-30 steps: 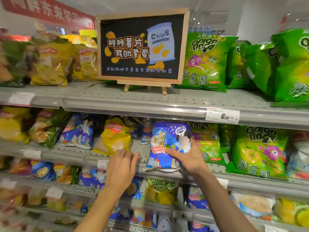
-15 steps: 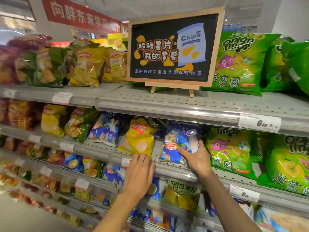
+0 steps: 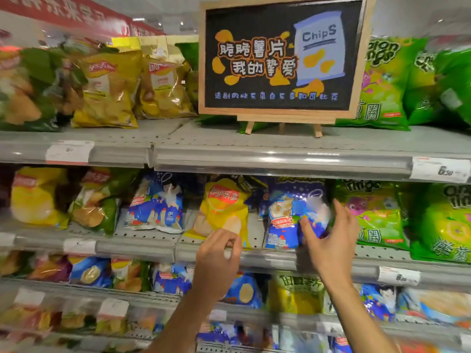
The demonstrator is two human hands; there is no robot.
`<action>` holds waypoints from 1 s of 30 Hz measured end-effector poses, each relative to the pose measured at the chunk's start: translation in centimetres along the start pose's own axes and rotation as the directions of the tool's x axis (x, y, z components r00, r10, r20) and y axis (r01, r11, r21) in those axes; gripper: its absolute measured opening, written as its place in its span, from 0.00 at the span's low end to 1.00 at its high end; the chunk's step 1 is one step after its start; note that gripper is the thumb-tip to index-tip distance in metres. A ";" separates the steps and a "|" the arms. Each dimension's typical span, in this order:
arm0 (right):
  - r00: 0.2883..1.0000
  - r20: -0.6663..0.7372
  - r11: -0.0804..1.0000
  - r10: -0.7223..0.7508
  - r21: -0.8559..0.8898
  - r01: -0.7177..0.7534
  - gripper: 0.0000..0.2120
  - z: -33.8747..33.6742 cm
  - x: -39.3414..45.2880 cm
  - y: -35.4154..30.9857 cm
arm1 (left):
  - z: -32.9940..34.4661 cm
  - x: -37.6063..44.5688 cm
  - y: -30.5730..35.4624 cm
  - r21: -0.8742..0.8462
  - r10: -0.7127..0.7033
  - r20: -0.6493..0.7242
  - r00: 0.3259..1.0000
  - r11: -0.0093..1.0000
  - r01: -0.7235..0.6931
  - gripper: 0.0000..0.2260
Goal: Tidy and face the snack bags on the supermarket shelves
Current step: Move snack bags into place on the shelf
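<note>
While the left hand (image 3: 216, 253) hovers with loosely curled fingers holding nothing before the yellow bag (image 3: 224, 210), the right hand (image 3: 328, 240) grips the upright blue bag (image 3: 288, 212) on the middle shelf (image 3: 137, 247); above stands a chalkboard sign (image 3: 280, 54).

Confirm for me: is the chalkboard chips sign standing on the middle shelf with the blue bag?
No, the chalkboard sign stands on the top shelf.

You had two hands up: left hand (image 3: 216, 253), right hand (image 3: 331, 240); one chalkboard sign (image 3: 280, 57); two blue bags (image 3: 293, 215) on the middle shelf (image 3: 142, 247); one yellow bag (image 3: 224, 207) between them
</note>
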State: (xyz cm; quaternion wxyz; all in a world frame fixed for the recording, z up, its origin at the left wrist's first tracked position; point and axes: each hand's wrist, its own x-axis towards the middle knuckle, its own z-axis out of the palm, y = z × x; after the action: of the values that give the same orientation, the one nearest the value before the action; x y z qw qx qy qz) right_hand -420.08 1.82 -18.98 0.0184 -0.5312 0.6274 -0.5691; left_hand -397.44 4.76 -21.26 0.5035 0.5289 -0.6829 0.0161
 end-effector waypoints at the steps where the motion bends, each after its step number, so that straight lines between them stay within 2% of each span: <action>1: 0.998 -0.065 1.000 -0.023 -0.013 0.022 0.35 0.4 -0.7 -0.8 | -1.0 0.4 -1.0 -0.044 -0.026 -0.001 1.000 0.999 0.026 0.06; 4: 0.970 -0.193 0.989 -0.147 -0.049 0.140 0.25 2.5 -3.1 -3.7 | -4.1 1.8 -4.6 -0.114 -0.116 -0.071 0.991 0.988 0.108 0.05; 8: 0.971 -0.163 0.984 -0.177 -0.029 0.174 0.19 6.5 -5.7 -7.0 | -7.8 3.6 -9.2 -0.177 -0.139 -0.167 0.976 0.978 0.109 0.05; 12: 0.993 -0.091 0.995 -0.071 0.065 0.077 0.18 9.3 -7.6 -9.2 | -10.5 5.0 -12.2 -0.253 -0.267 -0.108 0.958 0.939 0.233 0.11; 14: 0.999 -0.039 0.994 0.024 0.110 -0.019 0.20 9.9 -7.8 -9.8 | -11.6 5.6 -13.3 -0.226 -0.247 -0.130 0.960 0.950 0.214 0.11; 16: 0.996 0.011 0.990 0.087 0.114 -0.088 0.23 10.1 -7.9 -10.1 | -12.3 6.3 -14.5 -0.192 -0.205 -0.175 0.963 0.966 0.171 0.05; 18: 0.989 0.056 0.984 0.136 0.107 -0.142 0.25 10.1 -7.9 -10.4 | -12.7 7.0 -15.6 -0.171 -0.229 -0.168 0.959 0.965 0.201 0.06; 21: 0.972 0.148 0.978 0.181 0.073 -0.193 0.32 10.1 -7.7 -10.9 | -12.7 7.9 -16.9 -0.117 -0.349 -0.082 0.934 0.934 0.338 0.14; 23: 0.941 0.249 0.966 0.230 0.058 -0.252 0.42 10.4 -7.2 -11.3 | -12.5 8.6 -17.7 -0.094 -0.420 0.034 0.907 0.902 0.421 0.23; 25: 0.884 0.357 0.944 0.301 0.019 -0.329 0.52 10.8 -6.2 -11.6 | -12.2 9.8 -18.6 -0.137 -0.502 0.148 0.852 0.843 0.520 0.32; 27: 0.821 0.450 0.919 0.352 -0.001 -0.394 0.52 11.2 -5.2 -12.0 | -11.9 11.0 -19.3 -0.191 -0.586 0.256 0.769 0.749 0.634 0.36; 28: 0.796 0.484 0.910 0.362 0.003 -0.415 0.48 11.3 -4.7 -12.2 | -11.8 11.5 -19.6 -0.202 -0.604 0.316 0.731 0.710 0.674 0.35; 30: 0.759 0.539 0.893 0.366 0.027 -0.450 0.43 11.7 -3.6 -12.2 | -11.4 12.3 -20.2 -0.229 -0.595 0.428 0.680 0.657 0.718 0.26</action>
State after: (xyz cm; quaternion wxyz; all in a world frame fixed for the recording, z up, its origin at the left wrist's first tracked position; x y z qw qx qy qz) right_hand -403.26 -1.25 -16.28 0.3519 -0.5117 0.6534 -0.4329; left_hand -374.06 -6.45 -17.27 0.4503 0.6295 -0.5016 -0.3865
